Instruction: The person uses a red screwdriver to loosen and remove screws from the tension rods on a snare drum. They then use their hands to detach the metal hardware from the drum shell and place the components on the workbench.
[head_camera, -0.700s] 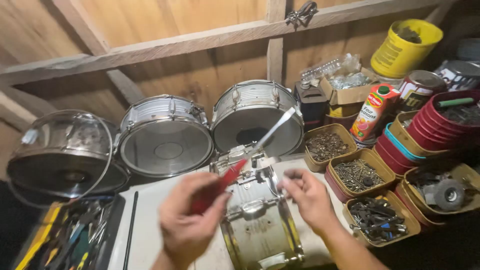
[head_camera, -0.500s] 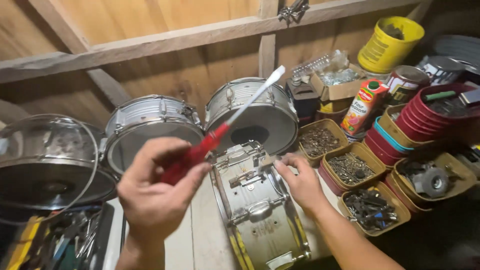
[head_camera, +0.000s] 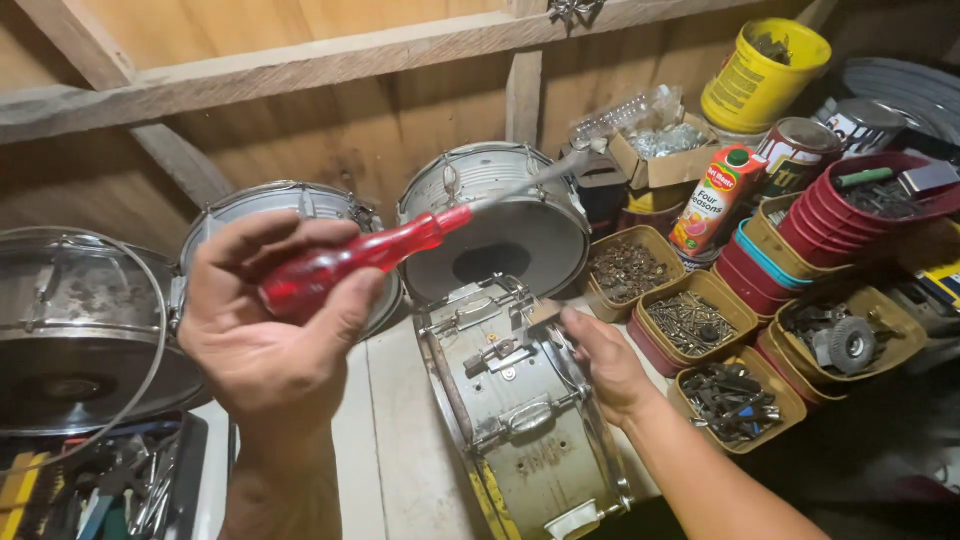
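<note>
My left hand (head_camera: 270, 345) is raised and grips a screwdriver (head_camera: 350, 258) by its translucent red handle, the metal shaft pointing up and to the right. A silver snare drum shell (head_camera: 515, 420) lies on its side on the white bench, its metal fittings facing up. My right hand (head_camera: 605, 360) rests on the drum's right rim near the top fitting, fingers pinched on a small part that I cannot make out.
Two more silver drums (head_camera: 500, 225) lean on the wooden wall, with a third (head_camera: 70, 320) at the left. Tins of screws and hardware (head_camera: 690, 320), stacked red tubs (head_camera: 860, 215), a juice carton (head_camera: 715, 200) and a yellow bucket (head_camera: 760, 70) crowd the right. Tools (head_camera: 100, 485) fill a tray at lower left.
My left hand has lifted the screwdriver up and to the left, away from the drum. My right hand has stayed at the drum's rim. The view has shifted closer.
</note>
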